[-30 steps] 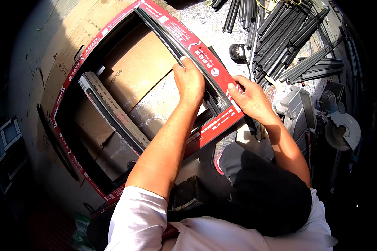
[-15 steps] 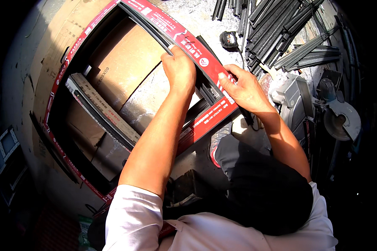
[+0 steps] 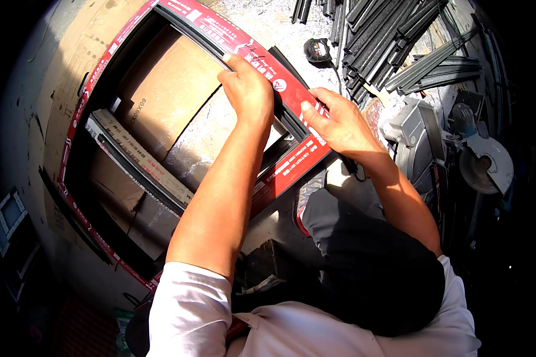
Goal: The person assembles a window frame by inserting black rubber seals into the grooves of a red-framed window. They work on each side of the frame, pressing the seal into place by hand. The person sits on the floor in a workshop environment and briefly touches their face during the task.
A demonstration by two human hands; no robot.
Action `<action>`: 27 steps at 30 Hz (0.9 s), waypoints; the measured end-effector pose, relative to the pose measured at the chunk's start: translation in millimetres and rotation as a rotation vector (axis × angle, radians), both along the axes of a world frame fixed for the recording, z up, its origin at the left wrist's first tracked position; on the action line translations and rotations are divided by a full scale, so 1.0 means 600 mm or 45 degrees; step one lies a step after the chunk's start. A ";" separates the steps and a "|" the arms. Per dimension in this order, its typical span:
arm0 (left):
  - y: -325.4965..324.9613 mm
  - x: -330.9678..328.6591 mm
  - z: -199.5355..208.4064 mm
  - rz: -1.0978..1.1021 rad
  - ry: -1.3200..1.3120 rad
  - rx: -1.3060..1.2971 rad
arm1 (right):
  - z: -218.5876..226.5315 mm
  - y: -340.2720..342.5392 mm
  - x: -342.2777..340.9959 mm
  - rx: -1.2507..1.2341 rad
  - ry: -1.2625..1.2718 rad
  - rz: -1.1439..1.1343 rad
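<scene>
Left arm: bare forearm runs from the lower centre of the frame up to the upper centre, wrist bent forward, left hand (image 3: 248, 89) palm down.
Right arm: bent at the elbow, rising from the right of centre; right hand (image 3: 335, 122) lies flat, fingers pointing to the upper left.
Frame: a large rectangular window frame (image 3: 244, 44) of dark metal wrapped in red protective film with pale print; it fills the left and centre of the frame, its near corner at centre right.
Left grip: fingers curled over the top rail of the frame, closed on it, thumb side toward the inner edge.
Right grip: loose and mostly open, palm and fingers pressing on the red film near the corner; whether the thumb wraps under I cannot tell.
Under the frame: brown cardboard (image 3: 167, 89) on the floor.
Upper right: a bundle of dark metal profiles (image 3: 393, 30), a black tape measure (image 3: 317, 50).
Right edge: a circular saw (image 3: 482, 163).
</scene>
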State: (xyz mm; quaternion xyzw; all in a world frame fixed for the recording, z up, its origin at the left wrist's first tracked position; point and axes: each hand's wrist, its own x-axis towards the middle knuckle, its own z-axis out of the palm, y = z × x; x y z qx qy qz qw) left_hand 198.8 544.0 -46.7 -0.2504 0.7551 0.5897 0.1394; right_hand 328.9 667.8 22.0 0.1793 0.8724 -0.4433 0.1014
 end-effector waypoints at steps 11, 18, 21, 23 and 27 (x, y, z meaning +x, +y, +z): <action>0.003 -0.009 -0.004 0.041 0.035 -0.017 | 0.031 -0.017 -0.008 0.181 -0.116 0.173; -0.004 -0.022 0.004 -0.045 -0.032 -0.055 | 0.052 -0.040 -0.013 0.222 -0.199 0.129; -0.012 -0.042 0.006 -0.055 -0.042 -0.059 | 0.055 -0.045 -0.016 0.173 -0.158 0.106; -0.016 -0.055 0.015 -0.077 -0.050 -0.104 | 0.044 -0.041 -0.015 0.141 -0.145 0.112; -0.021 -0.065 0.017 -0.151 -0.034 -0.197 | 0.030 -0.037 -0.009 0.106 -0.081 0.091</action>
